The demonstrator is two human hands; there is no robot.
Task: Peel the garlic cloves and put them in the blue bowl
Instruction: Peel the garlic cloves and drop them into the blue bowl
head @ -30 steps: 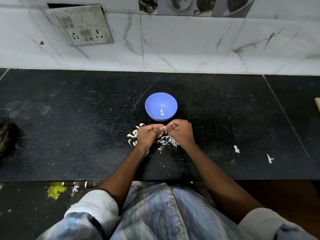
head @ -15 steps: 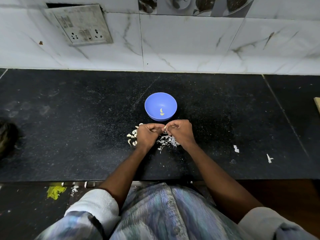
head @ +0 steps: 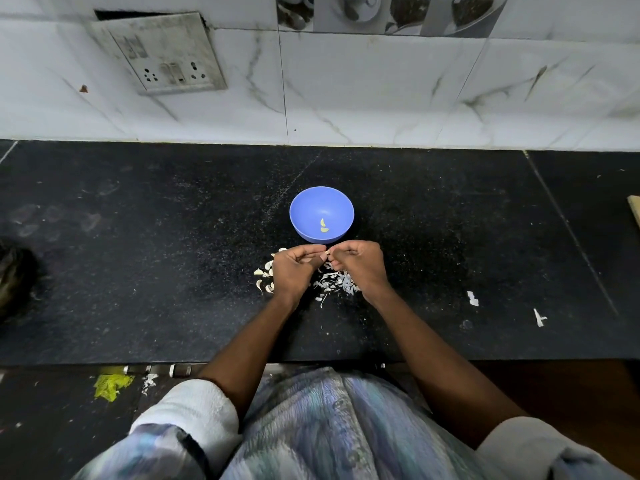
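The blue bowl (head: pixel 321 214) stands on the black counter with two peeled cloves (head: pixel 323 226) in its bottom. Just in front of it my left hand (head: pixel 294 270) and my right hand (head: pixel 362 266) meet, fingertips pinched on one small garlic clove (head: pixel 327 252) held between them. Unpeeled cloves (head: pixel 265 280) lie on the counter to the left of my left hand, partly hidden by it. A pile of white peel scraps (head: pixel 334 284) lies under and between my wrists.
Two loose peel bits (head: pixel 472 298) lie to the right on the counter (head: pixel 138 271). A dark object (head: pixel 14 275) sits at the left edge, a wooden edge (head: pixel 634 213) at the far right. The tiled wall with a socket plate (head: pixel 162 53) rises behind.
Both hands stay pinched on the clove; the fingers have shifted slightly as they work at it. The bowl has not moved.
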